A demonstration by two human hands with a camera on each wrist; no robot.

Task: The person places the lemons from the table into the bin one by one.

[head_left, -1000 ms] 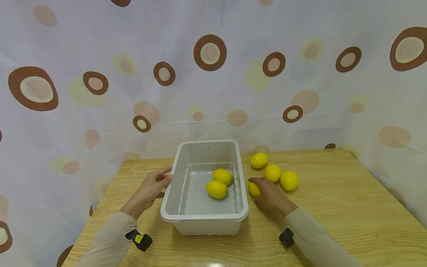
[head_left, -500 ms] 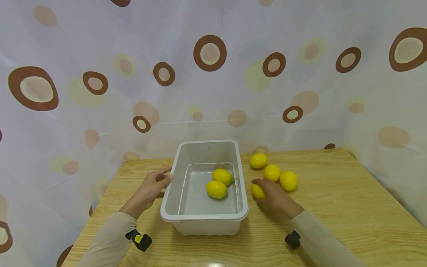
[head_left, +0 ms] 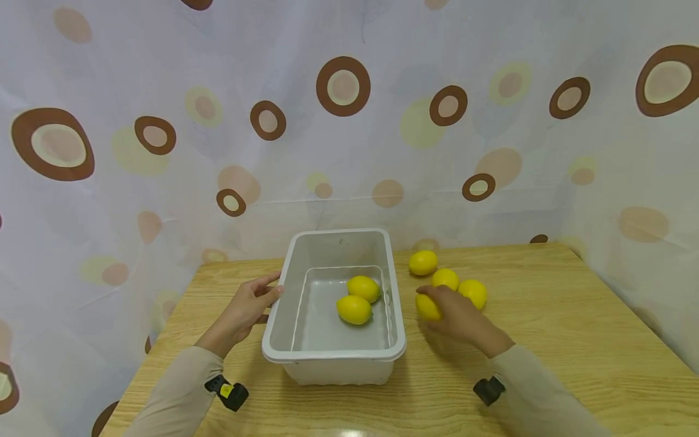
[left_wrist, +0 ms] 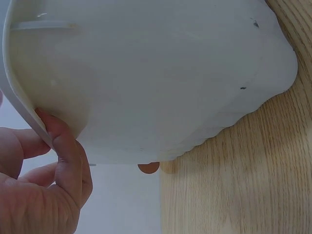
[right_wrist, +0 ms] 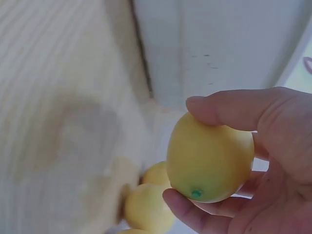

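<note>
My right hand (head_left: 459, 318) grips a yellow lemon (head_left: 428, 308) to the right of the basin. In the right wrist view the thumb and fingers wrap this lemon (right_wrist: 209, 158), its green stem end showing, and it hangs a little above the table. At the left side of the light grey plastic basin (head_left: 334, 355), my left hand (head_left: 244, 312) pinches the rim (left_wrist: 22, 105), with fingers under the lip in the left wrist view. Two lemons lie touching inside the basin, a front lemon (head_left: 354, 310) and a rear lemon (head_left: 363, 289).
Beyond the right hand lie three loose lemons: one at the back (head_left: 423, 263), a middle lemon (head_left: 445, 278) and a right lemon (head_left: 474, 294), partly behind the hand. Everything stands on a wooden table (head_left: 562, 340). A patterned curtain (head_left: 349, 152) hangs behind it.
My right hand has moved right, away from the basin, and slightly up with the lemon in its grip. The left hand, the basin and the other lemons have stayed put.
</note>
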